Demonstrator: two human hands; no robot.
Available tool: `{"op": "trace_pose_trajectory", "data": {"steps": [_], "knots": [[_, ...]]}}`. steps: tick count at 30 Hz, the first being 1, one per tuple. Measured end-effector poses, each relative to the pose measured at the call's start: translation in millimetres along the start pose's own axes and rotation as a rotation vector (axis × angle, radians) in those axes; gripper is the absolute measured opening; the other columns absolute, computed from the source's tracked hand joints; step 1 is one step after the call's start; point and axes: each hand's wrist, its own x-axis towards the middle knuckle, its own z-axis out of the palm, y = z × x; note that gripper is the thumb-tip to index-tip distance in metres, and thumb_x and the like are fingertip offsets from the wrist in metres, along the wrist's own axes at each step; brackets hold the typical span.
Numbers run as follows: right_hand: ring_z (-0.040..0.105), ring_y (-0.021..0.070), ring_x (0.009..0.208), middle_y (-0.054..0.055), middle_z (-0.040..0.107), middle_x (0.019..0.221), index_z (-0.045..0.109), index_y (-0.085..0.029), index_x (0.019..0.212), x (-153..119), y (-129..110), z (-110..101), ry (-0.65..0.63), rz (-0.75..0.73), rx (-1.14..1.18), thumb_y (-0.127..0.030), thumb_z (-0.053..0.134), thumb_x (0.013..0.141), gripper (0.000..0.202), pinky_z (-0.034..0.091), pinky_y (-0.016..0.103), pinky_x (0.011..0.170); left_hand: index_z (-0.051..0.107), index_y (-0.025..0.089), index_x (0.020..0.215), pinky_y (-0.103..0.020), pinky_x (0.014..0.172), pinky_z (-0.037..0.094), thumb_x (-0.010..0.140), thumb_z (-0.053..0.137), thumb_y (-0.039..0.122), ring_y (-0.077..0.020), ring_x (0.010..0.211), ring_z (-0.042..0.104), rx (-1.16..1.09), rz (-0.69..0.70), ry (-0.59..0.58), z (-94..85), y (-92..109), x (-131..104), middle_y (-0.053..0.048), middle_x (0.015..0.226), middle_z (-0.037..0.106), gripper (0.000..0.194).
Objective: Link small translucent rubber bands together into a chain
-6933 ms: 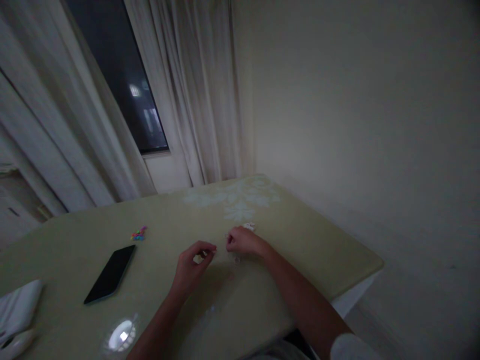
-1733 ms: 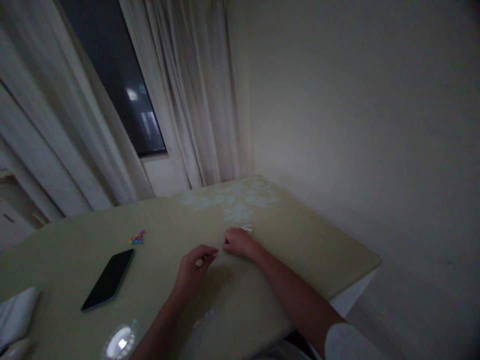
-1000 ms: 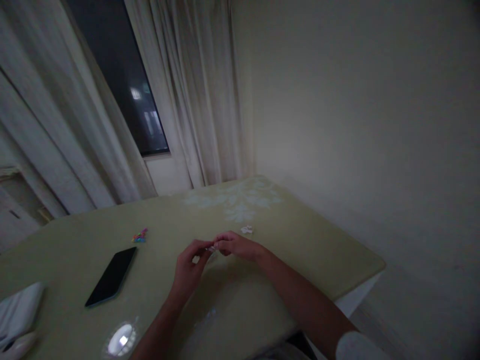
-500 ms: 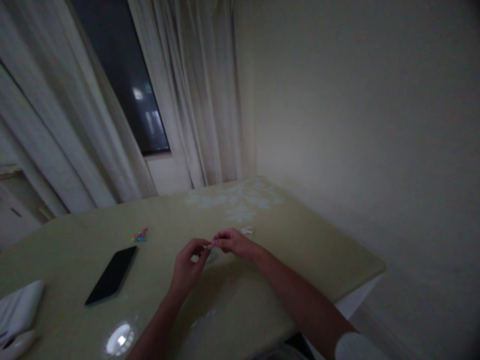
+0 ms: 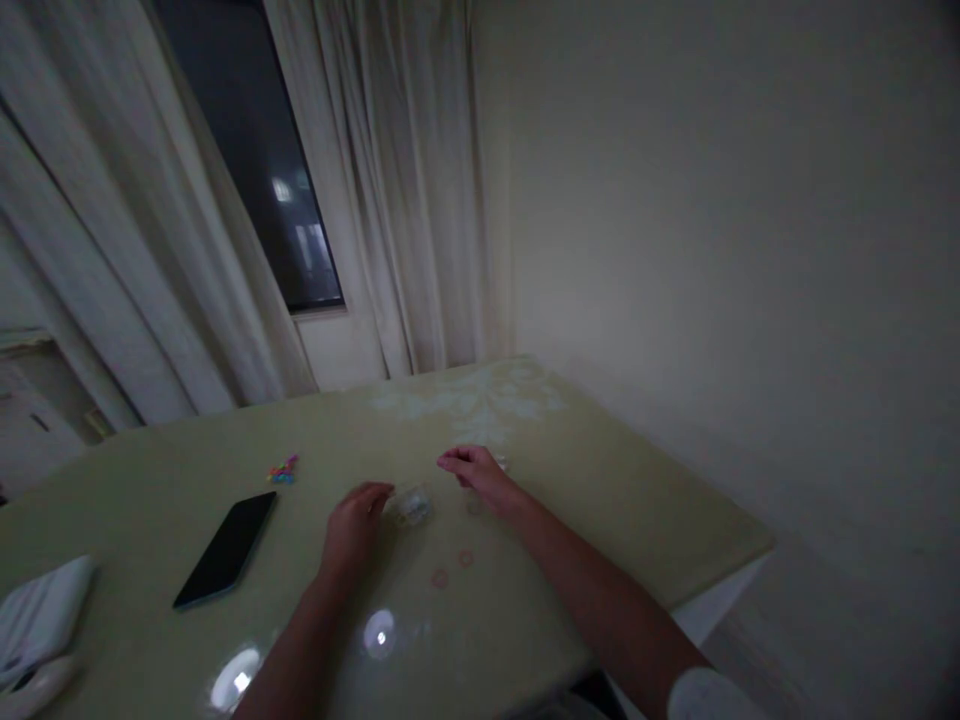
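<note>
A small clear packet point(image 5: 412, 505) lies on the table between my hands, with pale contents too faint to name. At its left edge is my left hand point(image 5: 354, 525), thumb and fingers closed together, the fingertips meeting the packet's corner. My right hand point(image 5: 476, 472) hovers to the upper right, apart from the packet. Its thumb and fingertips are pinched; anything between them is too small to make out. Just behind this hand, small white pieces point(image 5: 502, 462) are partly hidden.
A black-screened phone point(image 5: 226, 550) lies to the left, below a little pile of coloured pieces point(image 5: 283, 469). A white object point(image 5: 45, 615) sits at the left edge. Faint pinkish rings point(image 5: 439, 578) show on the glossy table point(image 5: 600, 500). Curtains and a wall stand behind.
My hands were together, pinching something small and pale. They have parted: the left moved left and slightly down, the right slightly up and right. The clear packet between them now shows.
</note>
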Motion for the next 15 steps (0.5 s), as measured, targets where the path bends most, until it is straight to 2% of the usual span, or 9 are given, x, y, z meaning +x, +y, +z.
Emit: {"op": "trace_pose_trajectory", "data": {"steps": [5,7,9,12,15], "knots": [[0.05,0.0121,0.062,0.001,0.062,0.074,0.073,-0.015,0.097,9,-5,-20,0.201,-0.139,-0.428,-0.038,0.06,0.093,0.026,0.038,0.024,0.06,0.082,0.022,0.103,-0.038,0.096,0.056,0.087,0.05,0.018,-0.0294,0.108,0.073,0.178,0.167,-0.128,0.2,9,-2,-0.012,0.112,0.081,0.036],[0.056,0.0135,0.07,0.004,0.067,0.081,0.073,-0.015,0.096,9,-7,-32,0.237,-0.154,-0.537,-0.031,0.059,0.095,0.021,0.041,0.025,0.066,0.081,0.02,0.109,-0.036,0.097,0.056,0.084,0.05,0.01,-0.0288,0.112,0.072,0.288,0.212,-0.181,-0.5,13,-2,-0.012,0.117,0.08,0.041],[0.058,0.0148,0.074,0.006,0.07,0.083,0.075,-0.016,0.09,7,-9,-43,0.228,-0.14,-0.637,-0.023,0.064,0.09,0.013,0.041,0.026,0.07,0.08,0.019,0.113,-0.036,0.098,0.055,0.081,0.051,0.007,-0.0285,0.115,0.07,0.35,0.207,-0.21,-1.0,16,-3,-0.012,0.121,0.079,0.044],[0.061,0.0162,0.073,0.006,0.073,0.078,0.077,-0.018,0.077,-1,-10,-52,0.136,-0.098,-0.805,-0.012,0.074,0.077,0.007,0.041,0.026,0.07,0.079,0.021,0.116,-0.035,0.099,0.055,0.081,0.051,0.004,-0.0271,0.118,0.069,0.358,0.189,-0.23,-0.6,17,-3,-0.01,0.123,0.079,0.048],[0.064,0.0179,0.074,0.007,0.076,0.08,0.078,-0.02,0.075,-9,-12,-51,0.045,-0.063,-0.934,-0.014,0.078,0.076,0.006,0.041,0.026,0.068,0.078,0.021,0.119,-0.037,0.099,0.054,0.08,0.052,0.004,-0.0283,0.117,0.069,0.324,0.227,-0.223,1.0,16,-2,-0.011,0.123,0.079,0.05]]}}
